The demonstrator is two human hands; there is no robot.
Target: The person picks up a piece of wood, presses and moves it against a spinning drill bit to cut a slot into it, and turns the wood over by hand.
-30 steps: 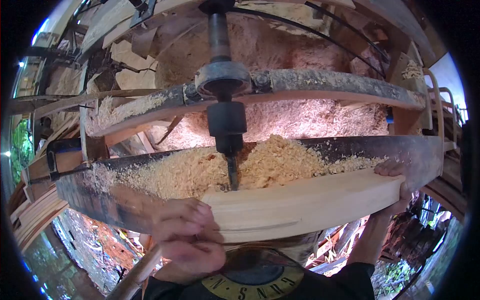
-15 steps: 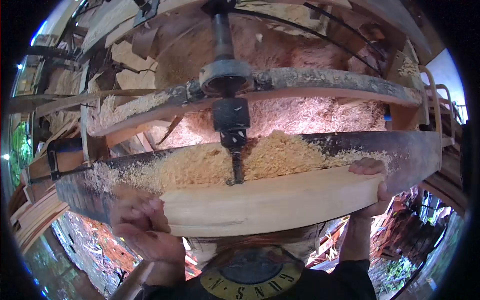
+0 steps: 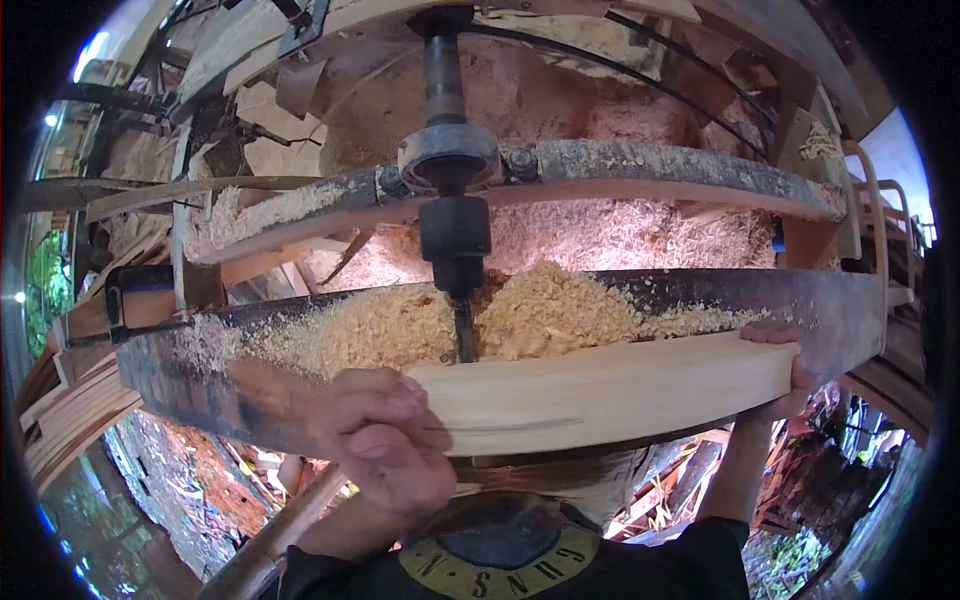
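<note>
A pale, smooth wooden piece (image 3: 610,395) lies across the front of the dark work table, its long back edge beside the drill bit (image 3: 463,330). My left hand (image 3: 385,430) has its fingers curled at the left end of the wood. Around the right end my right hand (image 3: 780,360) is wrapped, fingers on top and the rest partly hidden below. Above the bit is the black chuck (image 3: 455,235) on a vertical spindle. Wood shavings (image 3: 560,310) are heaped behind the wood on both sides of the bit.
A curved beam (image 3: 660,165) dusted with shavings runs behind the spindle. The dark table (image 3: 840,300) spans the view, with a black clamp (image 3: 125,300) at its left end. Stacked wood strips (image 3: 85,420) stand at the lower left.
The wood and both hands shifted left between the first two frames. Now they are back to the right, the wood's left end close to the bit.
</note>
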